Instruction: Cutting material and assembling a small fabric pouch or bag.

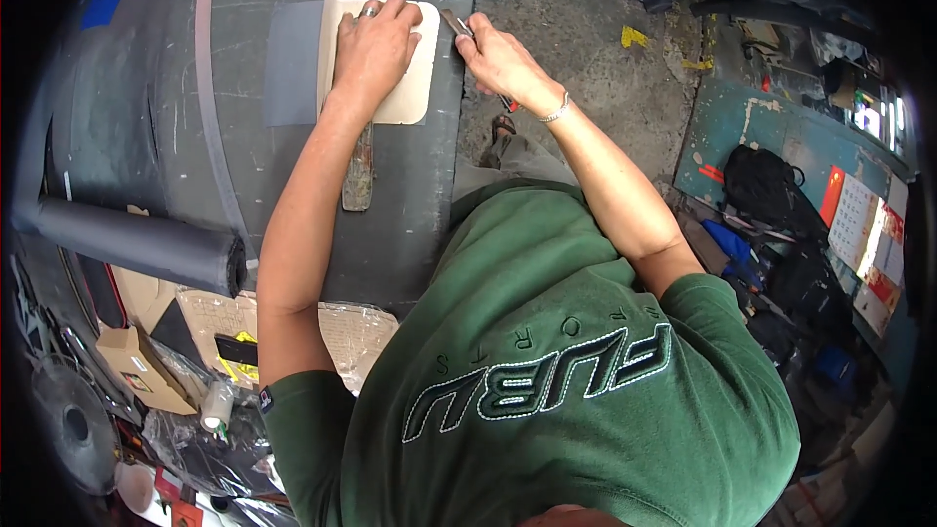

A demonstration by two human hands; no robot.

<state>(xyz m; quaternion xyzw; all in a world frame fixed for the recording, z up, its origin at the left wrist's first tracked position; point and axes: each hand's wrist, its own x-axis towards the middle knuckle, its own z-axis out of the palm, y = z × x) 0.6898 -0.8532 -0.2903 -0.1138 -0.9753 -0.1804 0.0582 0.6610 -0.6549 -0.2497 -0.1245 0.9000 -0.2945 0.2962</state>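
1. Your left hand (376, 44) is pressing flat, fingers spread, on a tan template (415, 88) in the upper middle of the frame.
2. The template is lying on a grey sheet (291, 63) on the dark bench (127, 107).
3. Your right hand (498, 59) is gripping a knife (457, 27), fingers closed round it, its tip touching the template's right edge.
4. A worn tool (358, 171) is lying on the bench just below the template, under your left forearm.
5. A dark roll (137, 244) is resting at the left of the frame.
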